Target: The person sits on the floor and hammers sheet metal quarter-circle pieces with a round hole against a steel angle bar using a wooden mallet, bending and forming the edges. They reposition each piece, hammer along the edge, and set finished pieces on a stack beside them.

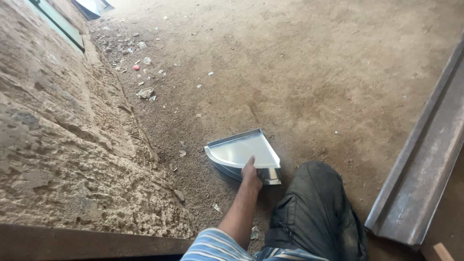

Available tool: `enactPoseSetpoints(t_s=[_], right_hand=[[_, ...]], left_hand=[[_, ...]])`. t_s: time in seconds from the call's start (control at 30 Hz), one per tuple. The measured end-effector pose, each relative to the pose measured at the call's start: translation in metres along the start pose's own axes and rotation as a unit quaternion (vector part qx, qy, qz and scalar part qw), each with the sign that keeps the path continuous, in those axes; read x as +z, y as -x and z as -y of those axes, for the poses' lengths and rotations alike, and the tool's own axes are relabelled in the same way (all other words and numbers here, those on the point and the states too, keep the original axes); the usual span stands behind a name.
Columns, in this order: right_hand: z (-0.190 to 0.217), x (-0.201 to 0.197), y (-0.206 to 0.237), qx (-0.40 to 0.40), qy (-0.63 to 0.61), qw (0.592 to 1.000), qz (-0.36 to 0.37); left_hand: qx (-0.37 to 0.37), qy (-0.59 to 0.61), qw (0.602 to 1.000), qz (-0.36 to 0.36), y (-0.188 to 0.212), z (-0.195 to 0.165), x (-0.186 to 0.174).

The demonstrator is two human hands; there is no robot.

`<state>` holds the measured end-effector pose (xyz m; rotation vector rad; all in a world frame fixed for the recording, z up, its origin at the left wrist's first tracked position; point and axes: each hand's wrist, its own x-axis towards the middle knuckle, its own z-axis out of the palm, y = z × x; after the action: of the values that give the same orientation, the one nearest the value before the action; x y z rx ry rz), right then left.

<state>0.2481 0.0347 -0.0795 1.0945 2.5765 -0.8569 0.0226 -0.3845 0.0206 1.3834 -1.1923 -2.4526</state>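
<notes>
A shiny metal quarter-round corner tray [241, 150] lies on the dirt floor, its curved rim toward the left wall. A second similar metal piece seems to lie beneath it. My left hand [251, 173] reaches out from a blue striped sleeve and grips the tray's near edge, with the fingers over the rim. My right hand is out of view. My knee [314, 203] in dark trousers is bent just to the right of the arm.
A rough sandy plastered wall [58, 145] slopes along the left. A long rusty steel channel [425, 164] lies on the ground at the right. Scraps of litter [140, 63] are scattered far along the wall's foot. A dark beam [72, 241] crosses the bottom left.
</notes>
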Motion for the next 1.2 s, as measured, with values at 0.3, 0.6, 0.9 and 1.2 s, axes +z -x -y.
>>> enactPoseSetpoints(t_s=[0.3,0.6,0.9,1.2], right_hand=[[-0.018,0.004,0.024,-0.087,-0.032,0.996,-0.003],[-0.021,-0.089,0.053,0.008,-0.675,0.725,0.133],[-0.027,-0.13,0.072,0.058,-0.715,0.696,0.039],[0.011,-0.154,0.084,0.071,-0.764,0.641,0.01]], left_hand=[[0.017,-0.083,0.978,0.19,0.028,-0.002,0.017],[-0.059,-0.329,0.858,0.39,0.092,0.029,0.066],[-0.109,-0.467,0.718,0.504,0.141,0.087,0.115],[-0.26,-0.154,0.716,0.63,0.148,0.101,0.121]])
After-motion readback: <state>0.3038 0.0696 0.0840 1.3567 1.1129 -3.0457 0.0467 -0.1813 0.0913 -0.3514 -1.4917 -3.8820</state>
